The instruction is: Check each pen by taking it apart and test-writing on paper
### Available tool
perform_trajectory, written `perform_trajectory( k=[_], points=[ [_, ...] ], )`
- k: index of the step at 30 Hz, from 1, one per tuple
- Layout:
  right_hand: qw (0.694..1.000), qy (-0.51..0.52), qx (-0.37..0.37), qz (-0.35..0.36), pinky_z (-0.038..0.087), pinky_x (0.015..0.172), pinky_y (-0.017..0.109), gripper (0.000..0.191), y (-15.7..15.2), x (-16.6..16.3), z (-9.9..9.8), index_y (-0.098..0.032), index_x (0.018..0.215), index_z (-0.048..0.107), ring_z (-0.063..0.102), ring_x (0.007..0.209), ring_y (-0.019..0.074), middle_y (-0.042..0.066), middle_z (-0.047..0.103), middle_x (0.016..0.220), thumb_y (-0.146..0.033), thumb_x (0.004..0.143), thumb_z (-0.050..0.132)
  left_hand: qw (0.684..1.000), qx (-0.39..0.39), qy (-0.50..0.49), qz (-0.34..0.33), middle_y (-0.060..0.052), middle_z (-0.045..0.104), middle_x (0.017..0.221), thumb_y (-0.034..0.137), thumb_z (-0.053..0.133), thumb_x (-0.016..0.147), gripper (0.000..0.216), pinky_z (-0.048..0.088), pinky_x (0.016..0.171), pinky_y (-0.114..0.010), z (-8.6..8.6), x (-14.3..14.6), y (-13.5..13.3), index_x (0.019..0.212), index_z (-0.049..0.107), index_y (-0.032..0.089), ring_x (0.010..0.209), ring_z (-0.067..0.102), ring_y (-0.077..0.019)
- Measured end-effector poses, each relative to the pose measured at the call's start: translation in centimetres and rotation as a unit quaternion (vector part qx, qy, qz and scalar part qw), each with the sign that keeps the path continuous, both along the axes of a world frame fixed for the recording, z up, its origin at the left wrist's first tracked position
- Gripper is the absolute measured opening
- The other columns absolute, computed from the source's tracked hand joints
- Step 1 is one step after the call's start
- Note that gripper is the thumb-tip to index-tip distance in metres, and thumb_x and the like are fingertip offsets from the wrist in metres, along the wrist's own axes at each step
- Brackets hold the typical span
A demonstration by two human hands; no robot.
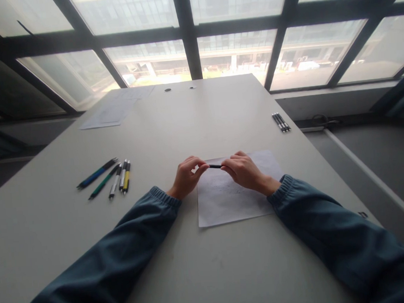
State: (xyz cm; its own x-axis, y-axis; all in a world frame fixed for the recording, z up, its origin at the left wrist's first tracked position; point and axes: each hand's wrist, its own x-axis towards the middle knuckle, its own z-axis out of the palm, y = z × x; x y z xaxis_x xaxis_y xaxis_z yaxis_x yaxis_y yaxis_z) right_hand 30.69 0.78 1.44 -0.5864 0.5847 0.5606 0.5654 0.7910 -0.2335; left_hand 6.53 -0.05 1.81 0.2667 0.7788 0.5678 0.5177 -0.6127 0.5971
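Both hands meet over a white sheet of paper (234, 200) on the grey table (204, 272). My left hand (187, 177) pinches the light-coloured end of a pen (215, 166). The pen's dark end disappears into the closed fingers of my right hand (244, 170). It is held level, just above the top edge of the paper, and only a short dark stretch shows between the hands. Dark blue-green sleeves cover both arms.
Several pens (111, 176) lie side by side at the left of the table. A few dark pens (281, 122) sit near the right edge. More papers (110, 114) lie at the far left corner. Large windows stand behind the table; the floor drops away on the right.
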Motion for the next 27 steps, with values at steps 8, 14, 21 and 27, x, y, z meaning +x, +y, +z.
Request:
perform_trajectory(
  k=[8,14,21,27],
  points=[
    [0.998,0.058,0.001,-0.015,0.038,0.082,0.034,0.017,-0.02,0.07,-0.03,-0.018,0.098,0.064,0.060,0.075,0.0195,0.005,0.071,0.080,-0.035,0.097,0.062,0.999,0.006,-0.011,0.040,-0.002,0.065,0.068,0.044,0.064,0.093,0.033,0.045,0.064,-0.028,-0.02,-0.22,0.08,0.072,0.065,0.019,0.065,0.056,-0.0139],
    [0.999,0.048,0.001,-0.022,0.036,0.082,0.034,0.025,-0.04,0.17,0.02,-0.019,0.087,0.064,0.059,0.078,0.0195,0.005,0.071,0.082,-0.036,0.101,0.053,0.999,0.022,-0.037,0.030,-0.003,0.068,0.074,0.043,0.070,0.089,0.026,0.048,0.066,-0.028,0.35,0.07,-0.14,0.081,0.069,0.019,0.068,0.058,-0.0141],
    [0.999,0.040,-0.020,-0.030,0.036,0.081,0.034,0.029,-0.02,0.03,-0.05,-0.018,0.089,0.065,0.059,0.073,0.0188,0.006,0.070,0.077,-0.037,0.103,0.049,0.998,0.026,-0.050,0.031,-0.003,0.070,0.078,0.039,0.074,0.087,0.020,0.050,0.067,-0.028,0.39,0.19,-0.16,0.086,0.072,0.019,0.071,0.061,-0.0144],
    [0.995,0.087,-0.017,-0.038,0.038,0.082,0.033,0.018,0.10,0.14,-0.16,-0.019,0.097,0.065,0.059,0.073,0.0189,0.004,0.069,0.079,-0.036,0.099,0.058,0.996,0.021,-0.063,0.056,-0.002,0.069,0.076,0.038,0.073,0.087,0.020,0.049,0.066,-0.027,0.18,-0.07,0.01,0.085,0.071,0.018,0.068,0.059,-0.0131]
  ],
)
